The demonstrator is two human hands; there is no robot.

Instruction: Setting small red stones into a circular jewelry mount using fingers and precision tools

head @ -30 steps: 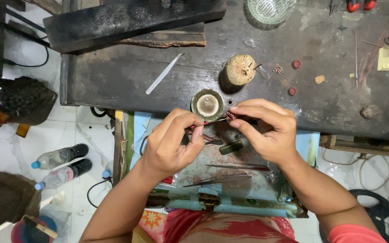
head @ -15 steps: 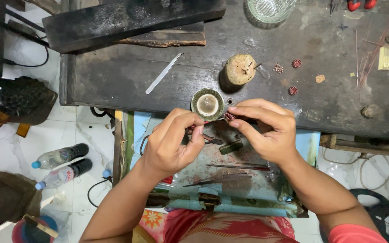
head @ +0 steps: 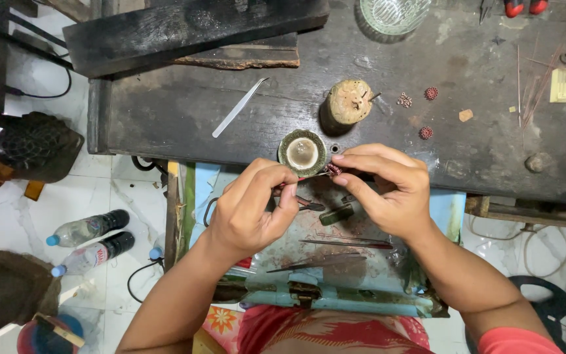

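My left hand [head: 251, 208] grips a thin red-handled tool [head: 304, 177] whose tip reaches to the right. My right hand [head: 388, 190] pinches a small reddish beaded piece [head: 333, 170] between thumb and forefinger, right at the tool's tip. Both hands hover over a worn blue-green tray [head: 335, 301] at the front edge of the dark workbench [head: 473, 151]. Just beyond the fingers sits a small round dish [head: 302, 152] with a pale centre.
On the bench lie a wooden stump block [head: 350, 101], steel tweezers [head: 238, 107], two reddish bead clusters [head: 426, 132], thin wires [head: 532, 92] and a glass bowl [head: 394, 13]. Files [head: 345, 243] lie in the tray. Two plastic bottles [head: 90, 241] stand on the floor at left.
Nothing has visibly changed; both hands stay in the same pinch over the tray.
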